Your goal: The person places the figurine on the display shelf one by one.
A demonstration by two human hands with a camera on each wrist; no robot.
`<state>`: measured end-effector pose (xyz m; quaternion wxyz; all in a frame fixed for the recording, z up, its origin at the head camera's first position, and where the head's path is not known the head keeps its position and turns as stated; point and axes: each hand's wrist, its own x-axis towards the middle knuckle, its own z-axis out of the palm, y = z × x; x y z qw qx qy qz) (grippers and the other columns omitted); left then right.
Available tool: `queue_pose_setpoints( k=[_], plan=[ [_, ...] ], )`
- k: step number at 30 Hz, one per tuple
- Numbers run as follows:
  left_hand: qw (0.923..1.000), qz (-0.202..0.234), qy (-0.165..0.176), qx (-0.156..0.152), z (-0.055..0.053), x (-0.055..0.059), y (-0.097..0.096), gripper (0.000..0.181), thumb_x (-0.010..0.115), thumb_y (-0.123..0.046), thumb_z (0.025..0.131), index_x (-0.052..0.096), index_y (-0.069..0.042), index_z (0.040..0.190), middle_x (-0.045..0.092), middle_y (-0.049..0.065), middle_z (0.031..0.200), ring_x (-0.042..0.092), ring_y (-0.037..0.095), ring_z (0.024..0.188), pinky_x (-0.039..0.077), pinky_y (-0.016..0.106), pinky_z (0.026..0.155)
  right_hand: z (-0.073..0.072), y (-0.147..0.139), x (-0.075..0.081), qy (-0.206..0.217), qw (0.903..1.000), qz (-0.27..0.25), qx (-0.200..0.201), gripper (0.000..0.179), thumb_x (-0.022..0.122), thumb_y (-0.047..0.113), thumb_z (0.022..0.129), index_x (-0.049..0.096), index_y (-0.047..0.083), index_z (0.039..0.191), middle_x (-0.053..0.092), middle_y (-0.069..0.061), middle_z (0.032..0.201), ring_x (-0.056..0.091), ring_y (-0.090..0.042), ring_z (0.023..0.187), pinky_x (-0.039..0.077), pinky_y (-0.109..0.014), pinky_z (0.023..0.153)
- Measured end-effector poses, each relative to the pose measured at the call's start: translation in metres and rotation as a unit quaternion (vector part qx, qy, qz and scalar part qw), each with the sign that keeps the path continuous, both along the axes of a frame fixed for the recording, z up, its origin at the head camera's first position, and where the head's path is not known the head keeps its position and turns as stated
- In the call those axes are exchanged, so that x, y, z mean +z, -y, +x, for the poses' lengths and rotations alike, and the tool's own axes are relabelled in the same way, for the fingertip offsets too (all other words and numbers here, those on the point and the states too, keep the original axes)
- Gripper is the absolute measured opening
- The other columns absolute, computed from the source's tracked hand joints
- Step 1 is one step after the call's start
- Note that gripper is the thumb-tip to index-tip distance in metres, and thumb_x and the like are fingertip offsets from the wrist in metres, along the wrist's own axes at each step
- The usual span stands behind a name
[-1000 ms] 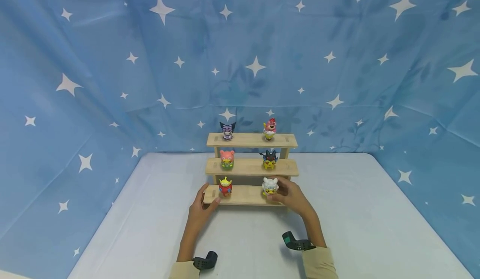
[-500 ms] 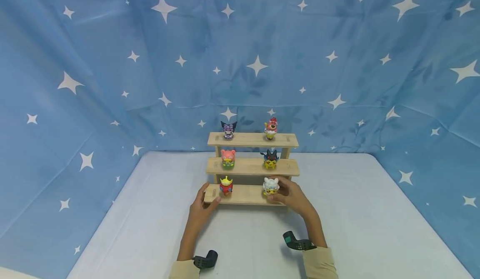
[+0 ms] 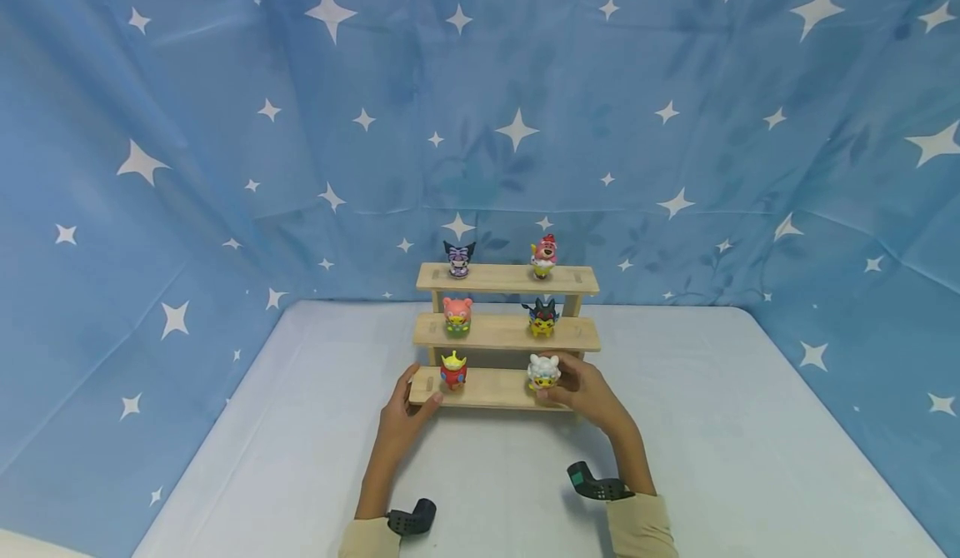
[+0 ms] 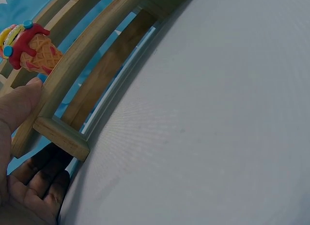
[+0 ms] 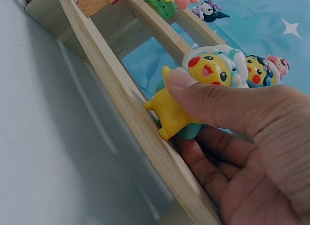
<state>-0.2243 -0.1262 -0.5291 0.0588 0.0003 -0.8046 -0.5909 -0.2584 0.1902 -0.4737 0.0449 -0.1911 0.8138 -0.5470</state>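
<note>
A three-tier wooden display shelf stands on the table, with a figurine toward each end of every tier. At the left end of the bottom tier, my left hand grips the board, thumb at the front edge and fingers round the end post. Close to that thumb stands a red alien figurine with a yellow head and a waffle-cone base. My right hand pinches a yellow Pikachu figurine in a white fluffy hood, thumb on its front. Its feet are right at the bottom board's front edge.
On the middle tier stand a pink-hooded figurine and a dark-hooded yellow one. The top tier bears a purple-and-black figurine and a pink bear figurine. A blue star-patterned curtain hangs behind and beside the white table.
</note>
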Motion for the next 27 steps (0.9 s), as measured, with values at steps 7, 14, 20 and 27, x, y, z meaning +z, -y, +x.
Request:
queue_pose_setpoints(
  k=[7,14,20,27],
  plan=[
    [0.9999,0.008,0.006,0.001,0.0002,0.0010,0.0001,0.080,0.072,-0.039,0.089,0.030,-0.018,0.153,0.045,0.020,0.149,0.047,0.035,0.136,0.038,0.049,0.113,0.0002,0.0000,0.0009,0.005,1.0000,0.002,-0.006,0.062,0.079,0.014,0.081,0.053,0.005,0.137,0.061,-0.017,0.128,0.061,-0.034,0.118,0.052,-0.035,0.099],
    [1.0000,0.008,0.000,-0.003,-0.0001,0.0011,0.0004,0.079,0.070,-0.037,0.090,0.029,-0.016,0.154,0.048,0.020,0.146,0.049,0.035,0.134,0.039,0.049,0.112,0.0004,-0.0016,-0.0002,-0.002,0.9998,0.012,-0.013,0.061,0.079,0.015,0.083,0.053,0.002,0.136,0.061,-0.021,0.126,0.062,-0.036,0.116,0.052,-0.040,0.099],
    [1.0000,0.006,0.002,-0.003,0.0007,0.0014,0.0003,0.079,0.071,-0.037,0.089,0.030,-0.017,0.153,0.047,0.020,0.147,0.048,0.034,0.135,0.038,0.049,0.112,0.0020,-0.0018,0.0014,-0.003,0.9999,0.010,-0.011,0.061,0.078,0.014,0.083,0.052,0.001,0.137,0.061,-0.021,0.126,0.061,-0.036,0.117,0.052,-0.041,0.099],
    [1.0000,0.002,0.008,-0.001,0.0001,0.0013,0.0005,0.079,0.071,-0.039,0.089,0.030,-0.018,0.153,0.048,0.020,0.147,0.048,0.035,0.135,0.039,0.049,0.112,0.0022,-0.0008,0.0033,-0.005,0.9998,0.011,-0.013,0.060,0.078,0.013,0.083,0.052,0.001,0.136,0.061,-0.021,0.126,0.061,-0.035,0.117,0.052,-0.041,0.099]
  ],
)
